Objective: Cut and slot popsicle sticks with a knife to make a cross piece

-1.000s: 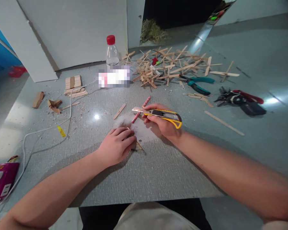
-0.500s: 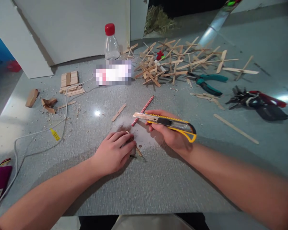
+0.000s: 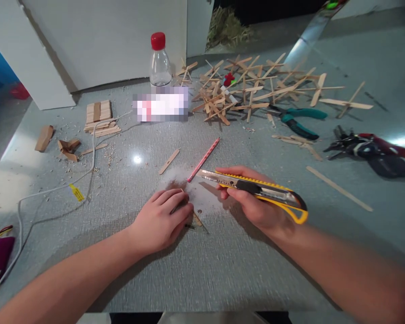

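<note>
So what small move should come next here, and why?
Perhaps bring the yellow-and-black metal-bladed craft knife in the right hand slowly towards the thin wooden piece poking from under the left hand: the blade is out, and that hand seems to steady the piece.

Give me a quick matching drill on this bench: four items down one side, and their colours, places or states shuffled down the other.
1. Utility knife
2. Pencil
3. Pliers
4. Bottle

A. Teal handles
B. Standing, with a red cap
C. Gripped in the right hand
D. Pink, lying on the table

Pairs: 1-C, 2-D, 3-A, 4-B
</note>
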The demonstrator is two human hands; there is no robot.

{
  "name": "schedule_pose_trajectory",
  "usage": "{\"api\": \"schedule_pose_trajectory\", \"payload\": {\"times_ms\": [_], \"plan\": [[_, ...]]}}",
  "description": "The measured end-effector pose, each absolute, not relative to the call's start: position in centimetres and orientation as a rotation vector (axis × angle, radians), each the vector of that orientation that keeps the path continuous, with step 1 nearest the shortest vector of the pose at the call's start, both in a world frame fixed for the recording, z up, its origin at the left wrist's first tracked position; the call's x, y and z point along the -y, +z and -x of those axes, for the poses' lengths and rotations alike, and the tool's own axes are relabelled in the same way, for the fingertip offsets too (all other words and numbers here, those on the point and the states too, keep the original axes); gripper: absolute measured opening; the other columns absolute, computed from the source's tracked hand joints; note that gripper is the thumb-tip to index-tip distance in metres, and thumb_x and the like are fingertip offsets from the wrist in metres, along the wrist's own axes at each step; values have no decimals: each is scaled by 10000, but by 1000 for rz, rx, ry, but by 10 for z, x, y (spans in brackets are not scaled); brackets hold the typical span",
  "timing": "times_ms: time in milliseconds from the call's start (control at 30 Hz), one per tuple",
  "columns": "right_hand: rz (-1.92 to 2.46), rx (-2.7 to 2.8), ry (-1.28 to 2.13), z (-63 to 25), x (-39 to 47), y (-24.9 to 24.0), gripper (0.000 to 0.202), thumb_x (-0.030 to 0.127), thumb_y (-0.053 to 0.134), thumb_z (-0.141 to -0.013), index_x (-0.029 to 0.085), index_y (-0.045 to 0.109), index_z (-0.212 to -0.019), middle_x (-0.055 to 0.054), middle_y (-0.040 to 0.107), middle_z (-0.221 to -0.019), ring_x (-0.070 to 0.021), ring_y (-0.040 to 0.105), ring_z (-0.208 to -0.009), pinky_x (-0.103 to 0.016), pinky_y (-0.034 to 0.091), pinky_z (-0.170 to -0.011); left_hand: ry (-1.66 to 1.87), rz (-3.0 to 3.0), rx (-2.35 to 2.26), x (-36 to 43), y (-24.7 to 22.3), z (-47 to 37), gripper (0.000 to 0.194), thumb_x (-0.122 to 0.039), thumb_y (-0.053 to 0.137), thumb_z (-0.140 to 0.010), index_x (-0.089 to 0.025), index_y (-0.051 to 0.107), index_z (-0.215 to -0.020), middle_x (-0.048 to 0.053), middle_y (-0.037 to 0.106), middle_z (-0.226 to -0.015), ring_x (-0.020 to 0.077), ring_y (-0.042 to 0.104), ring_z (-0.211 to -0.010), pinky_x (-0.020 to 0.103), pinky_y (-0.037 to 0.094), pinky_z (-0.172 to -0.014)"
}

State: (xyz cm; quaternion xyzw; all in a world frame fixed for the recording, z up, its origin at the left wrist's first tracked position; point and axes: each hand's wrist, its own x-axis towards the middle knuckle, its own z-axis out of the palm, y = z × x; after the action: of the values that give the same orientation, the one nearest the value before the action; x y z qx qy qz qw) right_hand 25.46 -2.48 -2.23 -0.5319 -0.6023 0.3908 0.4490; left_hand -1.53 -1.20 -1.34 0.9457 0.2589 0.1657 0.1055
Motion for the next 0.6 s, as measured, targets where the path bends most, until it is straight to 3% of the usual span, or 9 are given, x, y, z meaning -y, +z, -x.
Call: {"api": "schedule_pose_trajectory", "payload": {"times_ms": [267,433,600], "plan": [[1320,1612,870,-248,17,-20,287,227,598,-882,242,713,-1145,-5,771,-823,-165,722,-698,-299,567,-664,517,-2783,-762,11,-12,14,289,-244,555,-1016,-128,655,-1260,135,698,-1320,315,637,-1295,502,571,-1076],[1172,1797,662,-242,16,-16,304,216,591,-891,263,700,-1171,-51,802,-1074,-216,775,-917,-347,625,-794,530,-2828,-751,12,-10,13,267,-228,565,-1003,-118,664,-1225,146,712,-1310,310,664,-1273,493,594,-1050],[1131,1862,601,-242,20,-15,383,193,578,-904,308,670,-1258,-54,795,-1140,-249,781,-977,-405,646,-850,555,-2906,-785,14,-7,12,240,-229,578,-994,-107,681,-1173,153,742,-1236,301,709,-1192,467,619,-1009]]}}
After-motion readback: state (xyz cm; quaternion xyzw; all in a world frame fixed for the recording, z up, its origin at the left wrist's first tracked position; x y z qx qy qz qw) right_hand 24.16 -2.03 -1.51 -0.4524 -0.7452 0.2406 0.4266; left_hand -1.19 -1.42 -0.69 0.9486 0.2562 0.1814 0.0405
